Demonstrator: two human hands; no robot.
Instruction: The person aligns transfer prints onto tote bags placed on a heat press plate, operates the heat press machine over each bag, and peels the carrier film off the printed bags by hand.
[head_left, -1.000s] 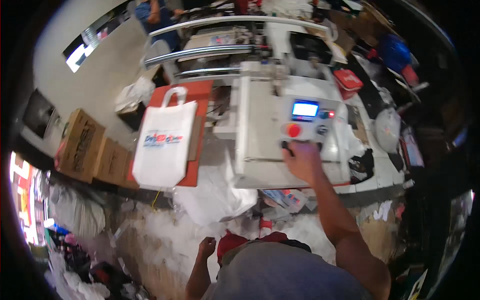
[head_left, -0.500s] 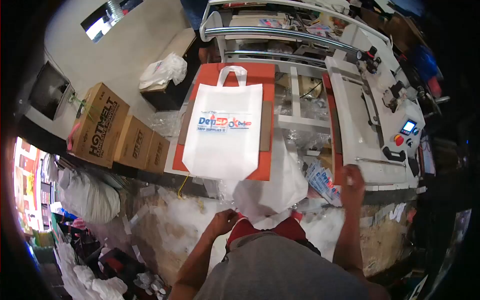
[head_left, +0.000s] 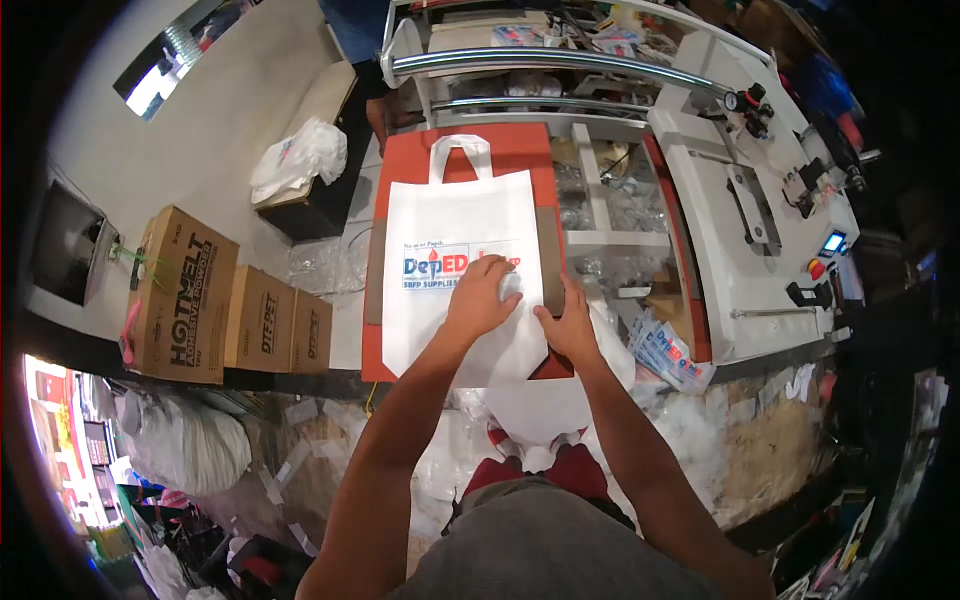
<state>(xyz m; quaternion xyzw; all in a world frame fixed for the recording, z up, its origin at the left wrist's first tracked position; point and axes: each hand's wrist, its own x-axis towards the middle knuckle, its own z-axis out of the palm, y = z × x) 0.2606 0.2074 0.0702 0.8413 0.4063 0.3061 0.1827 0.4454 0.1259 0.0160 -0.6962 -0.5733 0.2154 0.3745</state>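
A white cloth bag [head_left: 455, 215] with a blue and red print lies flat on a red board [head_left: 520, 150], its handle loop pointing away from me. My left hand [head_left: 483, 296] is over the right part of the print, fingers apart, holding nothing. Beside the bag's right edge is my right hand [head_left: 568, 322], thumb and fingers spread, at the brown strip of the board. The white press head [head_left: 725, 220], with its small screen and red button, stands swung off to the right.
Cardboard boxes [head_left: 190, 300] stand at the left, near a bundle of white bags [head_left: 300, 160]. Printed sheets [head_left: 665, 355] lie below the frame at the right. Metal bars [head_left: 560, 60] cross behind the board. Another person's leg [head_left: 378, 120] shows at the back.
My right hand has left the press handle and come over to the bag. My left hand has risen from near my lap onto the print. The view has turned towards the bag.
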